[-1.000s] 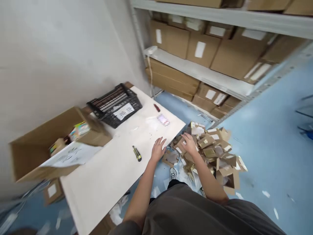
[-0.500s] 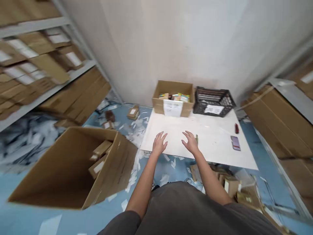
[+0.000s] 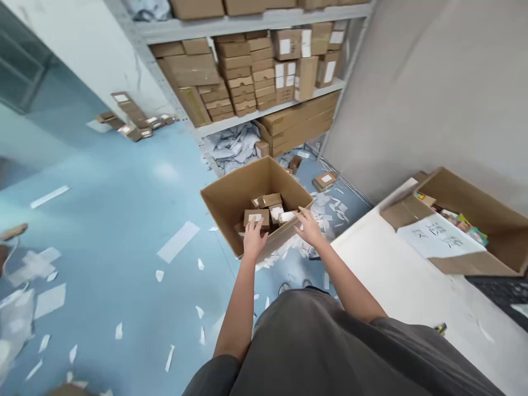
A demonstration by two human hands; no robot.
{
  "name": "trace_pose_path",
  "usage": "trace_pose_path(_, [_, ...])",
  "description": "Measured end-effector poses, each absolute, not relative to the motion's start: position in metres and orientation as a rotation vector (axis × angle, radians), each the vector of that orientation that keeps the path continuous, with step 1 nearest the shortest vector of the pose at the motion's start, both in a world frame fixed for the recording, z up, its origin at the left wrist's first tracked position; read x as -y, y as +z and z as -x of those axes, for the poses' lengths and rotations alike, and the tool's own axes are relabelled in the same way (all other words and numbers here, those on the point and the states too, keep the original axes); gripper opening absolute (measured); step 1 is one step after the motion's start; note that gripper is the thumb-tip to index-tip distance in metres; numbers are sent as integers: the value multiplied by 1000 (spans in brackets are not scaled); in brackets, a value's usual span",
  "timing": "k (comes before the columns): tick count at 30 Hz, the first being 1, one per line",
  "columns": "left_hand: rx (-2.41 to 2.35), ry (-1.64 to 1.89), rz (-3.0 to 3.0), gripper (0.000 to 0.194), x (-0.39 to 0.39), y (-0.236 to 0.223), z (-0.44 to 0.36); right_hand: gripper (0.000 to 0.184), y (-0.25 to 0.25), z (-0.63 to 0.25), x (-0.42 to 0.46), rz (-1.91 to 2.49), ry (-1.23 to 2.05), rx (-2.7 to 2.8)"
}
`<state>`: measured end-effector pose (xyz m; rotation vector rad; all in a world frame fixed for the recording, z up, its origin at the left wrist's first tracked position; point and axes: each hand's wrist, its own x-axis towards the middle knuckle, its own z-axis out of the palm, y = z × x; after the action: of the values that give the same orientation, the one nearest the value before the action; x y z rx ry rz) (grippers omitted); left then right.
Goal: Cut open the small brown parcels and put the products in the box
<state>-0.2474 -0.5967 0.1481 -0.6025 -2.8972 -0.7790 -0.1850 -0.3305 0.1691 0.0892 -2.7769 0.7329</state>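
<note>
1. Left hand (image 3: pixel 254 239): fingers spread, loosely curved, over the carton's near edge; nothing seen in its grip. Contact with the parcel under the fingertips cannot be told.
2. Right hand (image 3: pixel 308 226): half open, thumb apart, at the near edge's right end; holds nothing visible. Whether it touches the rim cannot be told.
3. Carton (image 3: pixel 231 198): one, deep, open-topped, square-cornered, plain corrugated board; just beyond both hands. Likely hazard: leaning on the thin wall could buckle or tip it; the raw edge could scrape a wrist.
4. Parcels (image 3: pixel 264 214): several, small, oblong, brown card, white labels; inside, ahead of the left hand. Jumbled, so pulling one could make others slide.
5. Scraps (image 3: pixel 179 242): white, thin, flat, some torn; on smooth floor left of the left hand. Probable slip risk underfoot.
6. Table (image 3: pixel 379 286): white, flat; right of the right hand.
7. Rack (image 3: pixel 247 27): pale metal, box-laden; beyond both hands.
</note>
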Motion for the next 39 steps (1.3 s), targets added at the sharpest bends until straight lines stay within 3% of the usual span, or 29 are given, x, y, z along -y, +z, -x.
trace_pose_path(5, [2995,-791,309,68,627,125,274,75,159,260,333,-163,695,2880])
trace_pose_path(14, [3218,-726,75,86,591,70,325,92,97,377,283,-189,790,3074])
trace_pose_path(27, [3397,-573,-214,97,588,25,405,91,7,507,313,-488,928,3256])
trace_pose_path(33, [3502,-614,-267,103,615,-47,448,97,-64,539,350,-502,885,3404])
trace_pose_path(39, [3618,-798,-371,104,647,-164,479,96,-177,558,382,-423,889,3541])
